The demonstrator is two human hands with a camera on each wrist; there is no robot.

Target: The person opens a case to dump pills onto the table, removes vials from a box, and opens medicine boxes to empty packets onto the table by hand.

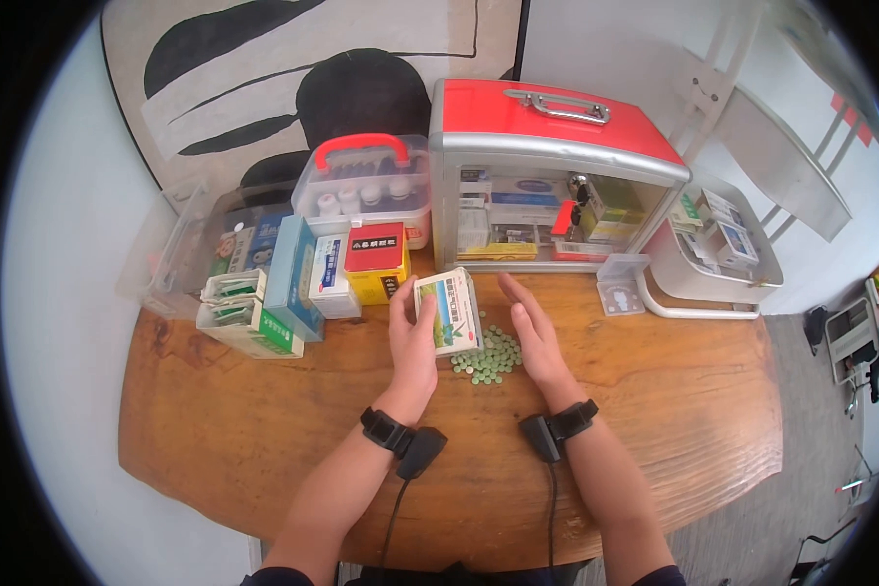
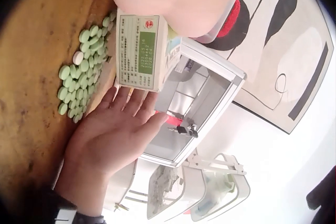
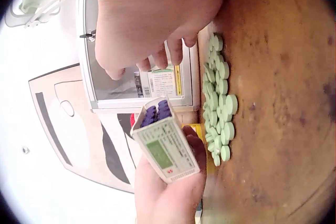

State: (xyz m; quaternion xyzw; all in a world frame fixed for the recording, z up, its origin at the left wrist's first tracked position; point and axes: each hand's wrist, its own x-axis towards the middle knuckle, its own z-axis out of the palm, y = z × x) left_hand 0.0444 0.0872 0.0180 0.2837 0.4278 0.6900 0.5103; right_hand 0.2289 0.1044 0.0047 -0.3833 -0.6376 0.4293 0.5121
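Note:
My left hand (image 1: 412,344) grips a small medicine box (image 1: 449,311), tilted over the table, with a blue and green picture on its front. In the right wrist view the box's end is open, with several dark purple tips (image 3: 157,112) showing inside. A heap of round green tablets (image 1: 488,357) lies on the wood just below and to the right of the box. My right hand (image 1: 540,344) is held on the right side of the tablets, fingers extended, palm turned towards the box, holding nothing. One paler tablet (image 2: 78,57) stands out among the green ones.
A red-topped medicine cabinet (image 1: 557,127) stands behind the hands. To the left are several medicine boxes (image 1: 293,278) and a clear bin with a red handle (image 1: 361,142). A small clear case (image 1: 622,285) and a white tub (image 1: 718,273) are at right.

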